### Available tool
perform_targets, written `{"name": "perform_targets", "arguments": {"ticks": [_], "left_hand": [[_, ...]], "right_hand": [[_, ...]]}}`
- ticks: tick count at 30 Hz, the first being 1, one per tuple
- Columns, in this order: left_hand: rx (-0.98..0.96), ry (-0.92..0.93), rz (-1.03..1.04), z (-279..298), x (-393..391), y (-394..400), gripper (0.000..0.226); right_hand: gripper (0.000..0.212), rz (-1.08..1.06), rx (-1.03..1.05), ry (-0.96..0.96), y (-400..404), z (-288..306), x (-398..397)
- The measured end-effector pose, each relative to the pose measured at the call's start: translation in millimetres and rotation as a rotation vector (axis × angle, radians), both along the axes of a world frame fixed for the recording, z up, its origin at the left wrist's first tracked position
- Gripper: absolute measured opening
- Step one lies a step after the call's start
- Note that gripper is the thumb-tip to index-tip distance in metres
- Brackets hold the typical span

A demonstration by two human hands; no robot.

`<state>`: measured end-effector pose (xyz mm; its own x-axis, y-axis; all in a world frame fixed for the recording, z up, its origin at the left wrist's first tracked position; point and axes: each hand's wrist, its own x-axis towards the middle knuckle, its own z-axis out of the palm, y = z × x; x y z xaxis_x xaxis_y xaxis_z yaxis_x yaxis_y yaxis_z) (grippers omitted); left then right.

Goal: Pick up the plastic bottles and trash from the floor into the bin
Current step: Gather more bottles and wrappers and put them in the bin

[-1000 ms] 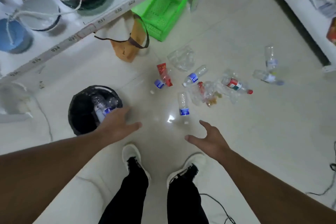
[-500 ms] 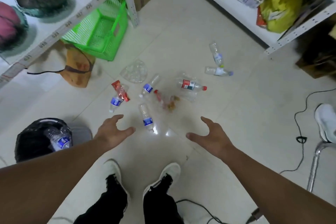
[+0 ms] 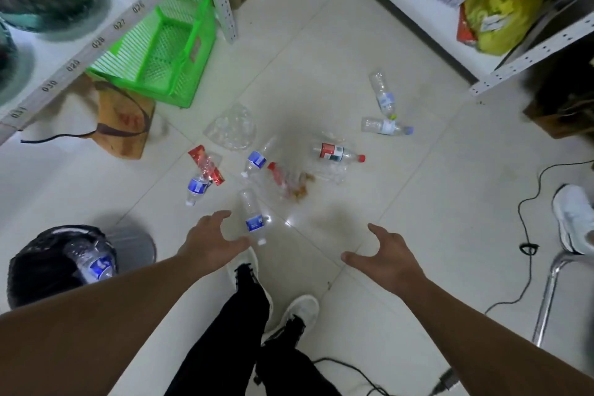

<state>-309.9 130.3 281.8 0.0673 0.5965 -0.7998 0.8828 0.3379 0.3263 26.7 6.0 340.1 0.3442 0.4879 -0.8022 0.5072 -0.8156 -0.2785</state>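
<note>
Our left hand point(image 3: 210, 243) and right hand point(image 3: 390, 255) hover, fingers spread and empty, over a clear blue-labelled plastic bottle point(image 3: 252, 217), its label writing unreadable.

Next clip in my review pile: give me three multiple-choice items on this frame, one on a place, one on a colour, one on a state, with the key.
1. Where is the bin?
A. by the person's left arm
B. under the right shelf
C. inside the green crate

2. What colour is the cap of the bottle with the red label?
A. blue
B. red
C. white

3. What are the hands doing?
A. both hold bottles
B. both empty and open
C. one grips a wrapper

Key: 1 A, the bin sits at lower left beside the left forearm. 2 B, its cap shows red. 3 B, the left hand and the right hand spread open above the floor, holding nothing.
</note>
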Motion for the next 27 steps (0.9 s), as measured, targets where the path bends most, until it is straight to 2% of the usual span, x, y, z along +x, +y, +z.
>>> {"name": "perform_targets", "arguments": {"ticks": [3, 7, 11, 15, 24, 27], "left_hand": [[0.041, -0.024, 0.001, 16.1, -6.6, 21.4, 0.118], [0.145, -0.029, -0.179, 16.0, -14.3, 44.3, 0.1], [0.095, -0.081, 0.008, -6.9, -17.0, 49.9, 0.089], [0.063, -0.09, 0.114, -20.7, -17.2, 33.6, 0.093], [0.016, 0.056, 0.359, -30.7, 8.2, -7.3, 0.09], [-0.013, 0.087, 0.437, -56.1, 34.8, -22.7, 0.088]], "right_hand": [[0.11, 0.016, 0.008, -0.024, 46.5, 8.0, -2.8], [0.108, 0.031, 0.046, -0.041, 109.3, 4.5, -13.0], [0.109, 0.155, 0.059, -0.088, 153.9, -12.6, -17.2], [0.112, 0.305, -0.002, -0.081, 172.2, -37.3, -12.0], [0.113, 0.46, -0.057, 0.06, 194.6, -88.3, 28.5], [0.113, 0.521, -0.072, 0.066, 203.1, -110.7, 55.3]]}}
